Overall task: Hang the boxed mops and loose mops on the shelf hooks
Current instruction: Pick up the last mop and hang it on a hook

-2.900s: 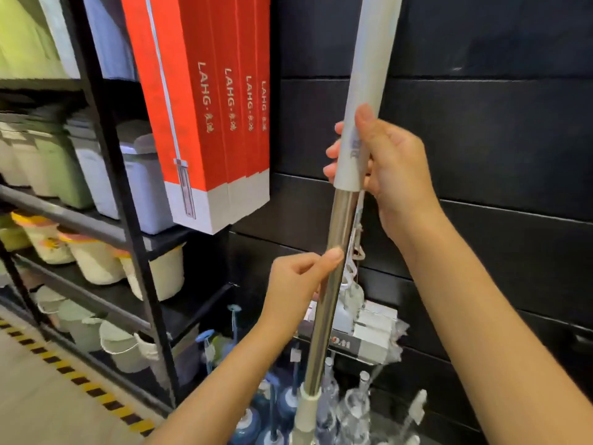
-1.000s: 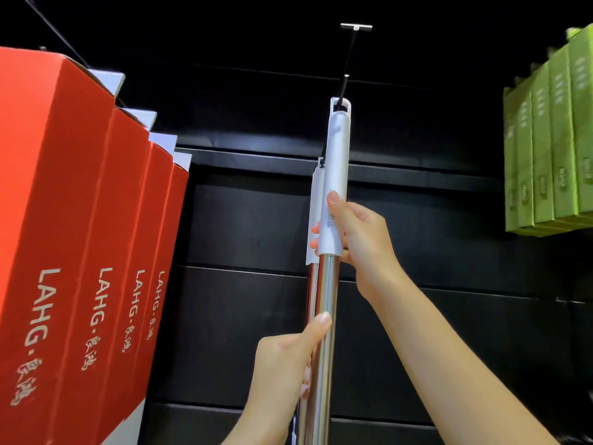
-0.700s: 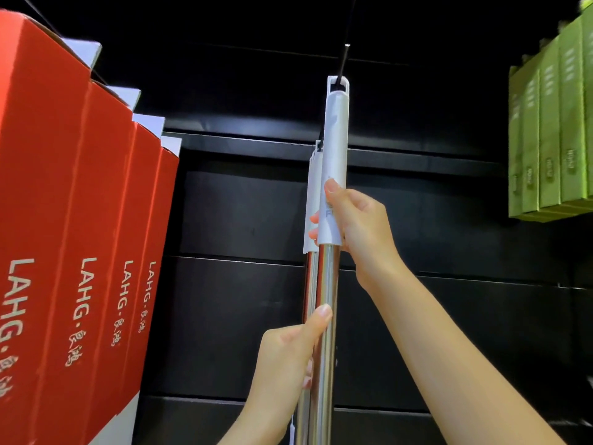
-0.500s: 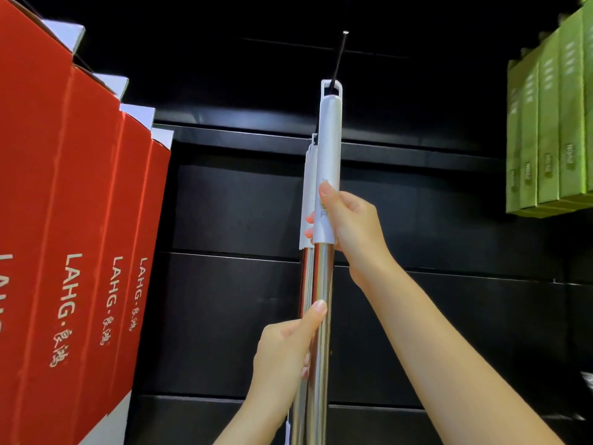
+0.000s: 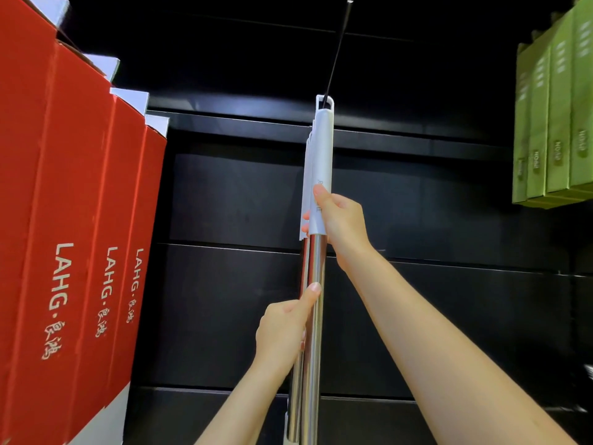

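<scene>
My right hand (image 5: 341,220) grips the loose mop (image 5: 316,284) at its white handle, left hand (image 5: 284,329) wrapped round the steel pole below, steadying it upright; its loop sits on the hook (image 5: 335,56), red boxed mops (image 5: 64,236) left.

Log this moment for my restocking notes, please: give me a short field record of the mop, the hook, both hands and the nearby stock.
mop: loose mop, upright, white grip above a steel pole
hanging loop: top loop threaded on the black hook
right hand: right hand grips the base of the white grip
left hand: left hand grips the steel pole lower down
behind it: another mop close behind it
left stock: red LAHG boxes
right stock: green boxes
</scene>
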